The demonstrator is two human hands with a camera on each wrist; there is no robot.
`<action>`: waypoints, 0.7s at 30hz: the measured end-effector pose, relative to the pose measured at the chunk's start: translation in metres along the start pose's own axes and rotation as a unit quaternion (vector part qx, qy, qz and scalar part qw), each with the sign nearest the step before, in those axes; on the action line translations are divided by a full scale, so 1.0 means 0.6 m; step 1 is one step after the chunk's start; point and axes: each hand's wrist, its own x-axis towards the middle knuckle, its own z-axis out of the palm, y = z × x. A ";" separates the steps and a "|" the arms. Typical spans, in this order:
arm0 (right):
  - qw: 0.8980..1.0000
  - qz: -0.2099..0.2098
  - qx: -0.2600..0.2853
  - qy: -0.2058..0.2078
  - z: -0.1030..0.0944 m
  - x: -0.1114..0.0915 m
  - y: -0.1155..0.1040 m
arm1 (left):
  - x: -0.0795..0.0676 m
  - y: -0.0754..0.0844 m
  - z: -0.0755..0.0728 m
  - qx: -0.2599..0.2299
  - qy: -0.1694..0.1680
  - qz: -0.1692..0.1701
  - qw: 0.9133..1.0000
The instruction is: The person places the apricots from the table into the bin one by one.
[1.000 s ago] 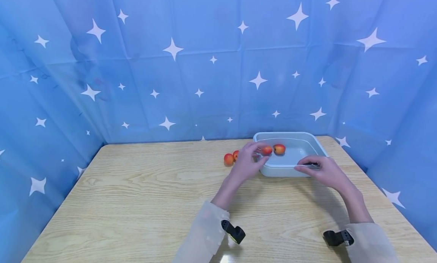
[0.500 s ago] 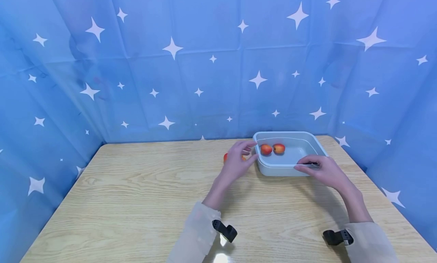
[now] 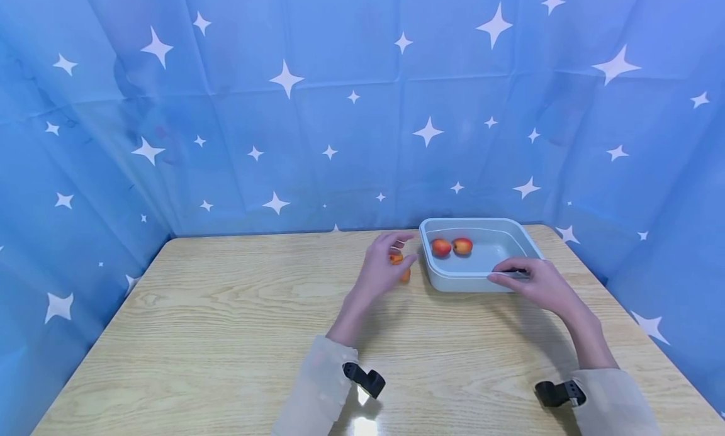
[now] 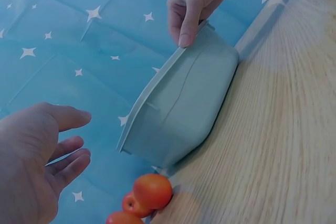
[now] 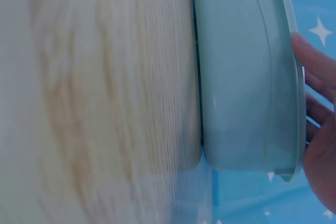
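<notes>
A light blue-green plastic container (image 3: 467,284) stands at the back right of the table. Two small red-orange apples (image 3: 452,246) lie inside it, at its left end. My right hand (image 3: 535,283) pinches the container's front rim near the right corner, as the right wrist view also shows. To the left of the container, my left hand (image 3: 376,267) hovers with fingers apart and nothing in its grasp. Several more small apples (image 4: 152,191) sit on the table close by that hand; in the head view it partly covers them.
The wooden table (image 3: 226,335) stretches out to the left and in front of both hands. A blue curtain (image 3: 351,128) with white stars hangs right behind the table's back edge and along its sides.
My left hand has drawn back from over the container, leaving an apple inside, and moved left to the apples on the table. My right hand has stayed on the rim.
</notes>
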 end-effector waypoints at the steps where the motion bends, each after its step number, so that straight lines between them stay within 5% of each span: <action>1: 1.000 0.002 0.000 -0.001 0.000 0.000 0.000 | -0.001 -0.001 -0.003 0.000 0.001 -0.004 1.000; 10: 1.000 0.012 -0.002 -0.008 -0.002 0.001 -0.003 | -0.002 -0.017 -0.027 0.006 0.025 -0.047 0.999; 21: 1.000 0.013 -0.002 -0.005 -0.001 0.000 0.002 | -0.009 -0.051 -0.044 0.016 0.008 -0.082 0.996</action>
